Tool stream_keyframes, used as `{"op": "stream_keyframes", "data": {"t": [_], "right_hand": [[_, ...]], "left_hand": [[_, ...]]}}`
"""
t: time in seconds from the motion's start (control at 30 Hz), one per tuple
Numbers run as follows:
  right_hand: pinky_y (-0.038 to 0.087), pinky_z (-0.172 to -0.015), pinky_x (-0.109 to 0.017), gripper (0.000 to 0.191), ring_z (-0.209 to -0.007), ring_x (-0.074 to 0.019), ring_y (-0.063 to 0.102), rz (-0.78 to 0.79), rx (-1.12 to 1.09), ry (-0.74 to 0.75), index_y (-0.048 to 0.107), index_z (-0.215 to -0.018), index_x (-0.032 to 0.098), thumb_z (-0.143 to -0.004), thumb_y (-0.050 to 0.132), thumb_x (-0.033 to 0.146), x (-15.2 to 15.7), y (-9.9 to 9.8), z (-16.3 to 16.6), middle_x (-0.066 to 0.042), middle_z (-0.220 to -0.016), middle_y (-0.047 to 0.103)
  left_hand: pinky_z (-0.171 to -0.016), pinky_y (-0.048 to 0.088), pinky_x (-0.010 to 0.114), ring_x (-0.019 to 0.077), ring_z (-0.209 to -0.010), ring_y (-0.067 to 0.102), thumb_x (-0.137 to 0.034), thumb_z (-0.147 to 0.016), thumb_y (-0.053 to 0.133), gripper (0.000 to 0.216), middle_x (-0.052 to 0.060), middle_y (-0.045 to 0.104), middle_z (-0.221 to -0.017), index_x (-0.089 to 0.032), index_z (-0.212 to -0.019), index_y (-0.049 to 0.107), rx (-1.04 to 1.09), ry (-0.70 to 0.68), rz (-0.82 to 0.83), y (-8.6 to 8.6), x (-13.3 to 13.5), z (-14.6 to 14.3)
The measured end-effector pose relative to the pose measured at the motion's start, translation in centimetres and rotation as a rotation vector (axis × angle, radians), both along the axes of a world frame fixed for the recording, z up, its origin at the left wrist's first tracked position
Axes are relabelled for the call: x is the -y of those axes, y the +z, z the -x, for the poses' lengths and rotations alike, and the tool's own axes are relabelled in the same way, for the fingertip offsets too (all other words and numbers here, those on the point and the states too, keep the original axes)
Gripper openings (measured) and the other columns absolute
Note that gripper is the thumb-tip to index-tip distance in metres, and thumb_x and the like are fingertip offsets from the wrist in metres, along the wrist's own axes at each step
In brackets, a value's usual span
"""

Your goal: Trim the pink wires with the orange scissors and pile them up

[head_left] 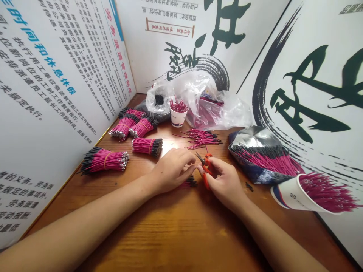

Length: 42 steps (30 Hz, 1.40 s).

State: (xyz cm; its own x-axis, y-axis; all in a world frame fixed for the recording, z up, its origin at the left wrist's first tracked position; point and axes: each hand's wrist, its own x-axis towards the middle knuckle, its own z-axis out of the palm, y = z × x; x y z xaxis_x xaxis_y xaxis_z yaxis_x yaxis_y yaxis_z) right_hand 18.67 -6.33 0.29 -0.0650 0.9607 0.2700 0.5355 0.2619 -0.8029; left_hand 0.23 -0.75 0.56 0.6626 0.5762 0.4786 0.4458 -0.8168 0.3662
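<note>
Crosswise, wire bundle (pixel 189 183) under left hand (pixel 170 170).

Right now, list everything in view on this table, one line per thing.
banded wire bundles: five, magenta with dark ends, left side of the table.
loose wires: a small pile, magenta, centre back.
upright paper cup: one, white, holding magenta wires, at the back.
tipped paper cup: one, white, spilling magenta wires, right edge.
clear plastic bags: crumpled, back centre.
silvery bag: one, wires lying on it, right.
table: one, brown wood.
printed boards: white, on three sides.
snips: one, orange handles, in the right hand.
left hand: pinching a small wire bundle.
right hand: gripping the snips.
</note>
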Motion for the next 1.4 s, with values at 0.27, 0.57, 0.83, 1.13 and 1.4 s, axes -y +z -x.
{"op": "stream_keyframes", "data": {"t": [0.27,0.57,0.83,1.13,1.4], "right_hand": [[0.046,-0.062,-0.025,0.009,-0.066,-0.0157,0.055,0.018,-0.05,-0.014,0.056,-0.075,0.02,-0.082,0.06,0.023,0.3,0.2,0.2,-0.003,-0.075,0.062],[0.045,-0.061,-0.024,0.012,-0.065,-0.015,0.055,0.01,-0.054,-0.012,0.056,-0.076,0.02,-0.085,0.058,0.028,0.6,0.3,0.5,-0.003,-0.075,0.062],[0.037,-0.054,-0.022,0.018,-0.059,-0.0133,0.051,0.166,0.057,0.09,0.05,-0.07,0.02,-0.084,0.058,0.027,0.2,0.5,0.4,0.002,-0.063,0.058],[0.035,-0.051,-0.022,0.011,-0.057,-0.0133,0.053,0.161,0.07,0.059,0.057,-0.073,0.02,-0.083,0.059,0.024,0.1,0.1,0.2,0.002,-0.065,0.063],[0.035,-0.053,-0.022,0.011,-0.057,-0.013,0.054,0.165,0.067,0.045,0.058,-0.074,0.019,-0.084,0.059,0.025,0.2,0.1,0.2,0.002,-0.066,0.063]], "left_hand": [[-0.069,0.042,0.027,0.0155,-0.076,0.055,-0.023,-0.096,0.05,0.015,0.004,0.064,-0.081,-0.016,-0.086,0.058,0.073,-0.082,-0.008,0.5,0.3,0.2],[-0.065,0.044,0.022,0.0125,-0.077,0.058,-0.02,-0.095,0.05,0.012,0.004,0.063,-0.089,-0.017,-0.093,0.062,0.163,-0.097,0.037,-0.2,0.3,0.1],[-0.059,0.039,0.021,0.009,-0.062,0.046,-0.018,-0.093,0.048,0.009,-0.001,0.055,-0.075,-0.017,-0.091,0.056,0.463,0.077,0.222,-0.4,-0.2,0.5],[-0.062,0.04,0.023,0.0101,-0.065,0.046,-0.02,-0.094,0.047,0.01,-0.001,0.052,-0.074,-0.018,-0.088,0.055,0.509,0.037,0.261,0.1,0.0,0.3],[-0.062,0.039,0.023,0.0096,-0.066,0.046,-0.018,-0.094,0.048,0.009,-0.001,0.053,-0.077,-0.018,-0.09,0.055,0.509,0.02,0.256,-0.1,-0.1,0.4]]}}
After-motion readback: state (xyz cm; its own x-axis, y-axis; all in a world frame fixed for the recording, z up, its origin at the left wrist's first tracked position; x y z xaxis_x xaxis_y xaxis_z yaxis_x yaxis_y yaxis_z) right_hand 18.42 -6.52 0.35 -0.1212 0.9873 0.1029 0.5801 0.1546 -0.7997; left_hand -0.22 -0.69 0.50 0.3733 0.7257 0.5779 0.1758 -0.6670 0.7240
